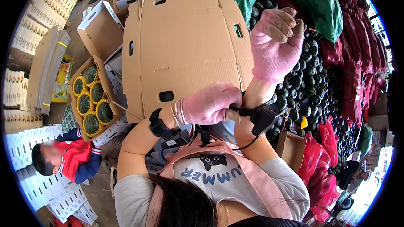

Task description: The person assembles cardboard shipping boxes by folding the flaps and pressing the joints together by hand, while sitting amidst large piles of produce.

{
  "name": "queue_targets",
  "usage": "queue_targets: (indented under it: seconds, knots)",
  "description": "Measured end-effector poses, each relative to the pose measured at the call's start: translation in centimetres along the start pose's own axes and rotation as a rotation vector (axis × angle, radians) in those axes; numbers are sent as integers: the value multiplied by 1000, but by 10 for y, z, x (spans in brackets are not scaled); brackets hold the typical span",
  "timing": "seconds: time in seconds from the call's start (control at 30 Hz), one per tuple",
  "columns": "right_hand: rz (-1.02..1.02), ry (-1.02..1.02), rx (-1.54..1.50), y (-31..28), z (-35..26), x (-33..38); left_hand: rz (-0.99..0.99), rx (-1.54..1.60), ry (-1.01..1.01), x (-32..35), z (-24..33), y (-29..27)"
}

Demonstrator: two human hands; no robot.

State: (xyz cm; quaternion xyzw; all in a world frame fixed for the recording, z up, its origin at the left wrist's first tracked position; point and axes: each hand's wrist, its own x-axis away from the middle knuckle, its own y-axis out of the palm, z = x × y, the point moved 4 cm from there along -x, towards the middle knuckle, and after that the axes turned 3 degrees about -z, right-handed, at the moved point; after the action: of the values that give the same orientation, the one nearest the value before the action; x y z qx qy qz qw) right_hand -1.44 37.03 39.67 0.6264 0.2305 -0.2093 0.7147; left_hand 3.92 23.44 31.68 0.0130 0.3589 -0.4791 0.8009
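My left hand (212, 103), in a pink knit glove, has its fingers closed at the black strap (244, 112) of the device (266, 117) on my right forearm. Its fingertips are partly hidden. My right hand (277, 44) is raised over the right edge of a flattened cardboard sheet (189, 38). It wears a pink glove with dirt-stained fingers, curled in with nothing visible in them. Another black device (174, 136) is strapped to my left forearm. The brown sheet, with oval hand holes and crease lines, lies in front of me.
At left, a carton (108, 101) holds several green squashes (91, 124) in yellow foam nets. A person in a red jacket (80, 155) is beside it. Loose dark squashes (309, 84) cover the right side, near red mesh sacks (351, 59) and a green sack (313, 4). Stacked cartons (46, 12) stand far left.
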Motion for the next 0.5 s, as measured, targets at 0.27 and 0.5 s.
queue_targets:
  seconds: [0.27, 0.5]
  knots:
    - [60, -114, 835, 10, 11, 17, 679, 558, -338, 11, -35, -48]
    - [35, 688, 1380, -61, 75, 103, 896, 1428, 175, 18, -35, -120]
